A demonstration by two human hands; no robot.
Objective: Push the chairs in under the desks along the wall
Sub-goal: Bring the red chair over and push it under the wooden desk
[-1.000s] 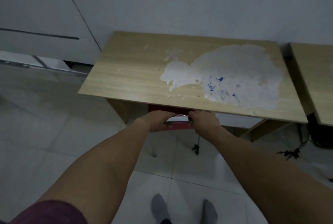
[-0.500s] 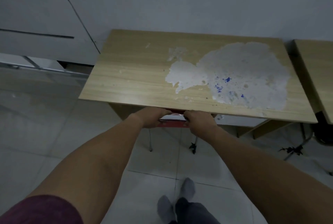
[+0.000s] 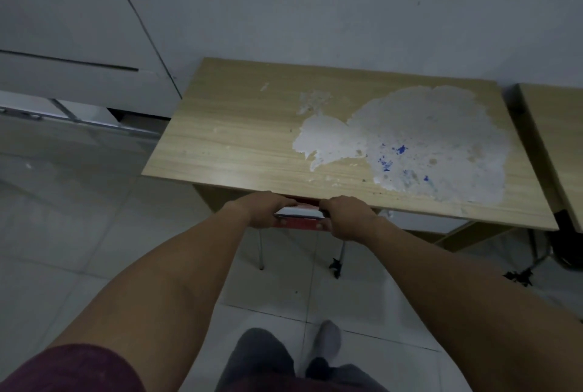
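Two light wood-grain rectangular desks stand against the grey wall [image 3: 315,7]: the near desk [image 3: 239,139], whole in view and marked by a large patch of peeled white surface with blue specks [image 3: 426,142], and a second desk [image 3: 558,145] just to its right, cut off by the picture's edge. One red chair with a metal top rail [image 3: 299,218] sits almost wholly beneath the near desk's front edge; only its backrest top and two thin metal legs [image 3: 261,249] show below that edge. Both hands are closed over the rail, the left hand [image 3: 265,210] and the right hand [image 3: 348,218] side by side with a short bare stretch of rail between them. Left of the desk, a white cabinet [image 3: 69,44] meets the pale tiled floor [image 3: 79,234]. Right of the chair, under the desk's front edge, dark metal legs with black feet [image 3: 520,275] stand on the tiles. Two grey-socked feet [image 3: 328,339] show nearest the camera.
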